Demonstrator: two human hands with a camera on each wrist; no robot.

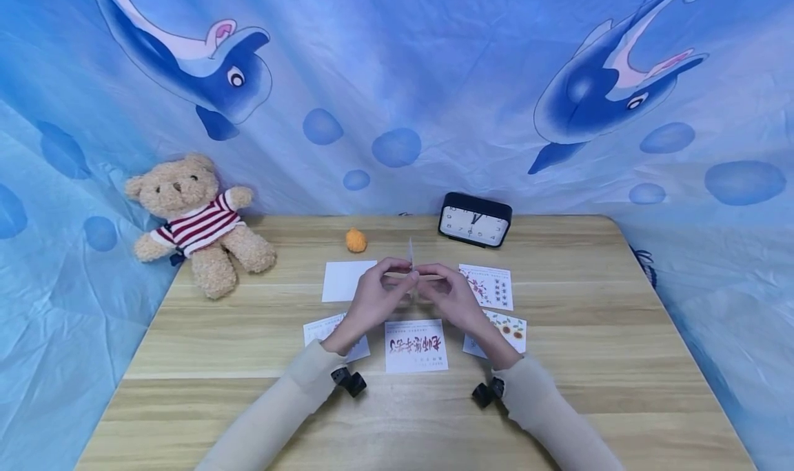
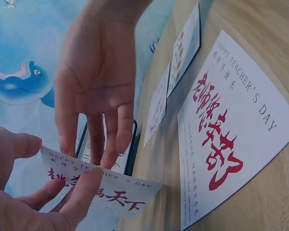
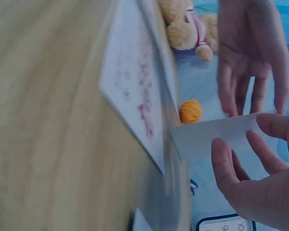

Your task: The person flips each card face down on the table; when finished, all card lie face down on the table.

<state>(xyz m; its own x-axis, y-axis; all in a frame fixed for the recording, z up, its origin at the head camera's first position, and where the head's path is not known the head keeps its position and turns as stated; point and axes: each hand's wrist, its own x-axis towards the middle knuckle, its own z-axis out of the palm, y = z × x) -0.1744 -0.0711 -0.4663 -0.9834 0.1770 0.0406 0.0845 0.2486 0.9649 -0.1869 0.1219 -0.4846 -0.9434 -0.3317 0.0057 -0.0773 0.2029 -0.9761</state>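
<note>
A greeting card (image 1: 411,252) stands edge-on between my two hands, raised above the middle of the table. My left hand (image 1: 380,297) holds it from one side, and my right hand (image 1: 455,297) has its thumb and fingertips on it from the other. Red characters under "HAPPY TEACHER'S DAY" show on the card (image 2: 147,192) in the left wrist view. Its other face (image 3: 200,139), in the right wrist view, is plain white. Just below the hands lies a flat card with red lettering (image 1: 416,347).
Other cards lie around: a blank white one (image 1: 341,282), a partly covered one (image 1: 318,329), one with red blossoms (image 1: 493,288) and a sunflower one (image 1: 511,327). Behind them are an orange ball-like object (image 1: 356,241), a black clock (image 1: 475,220) and a teddy bear (image 1: 198,223).
</note>
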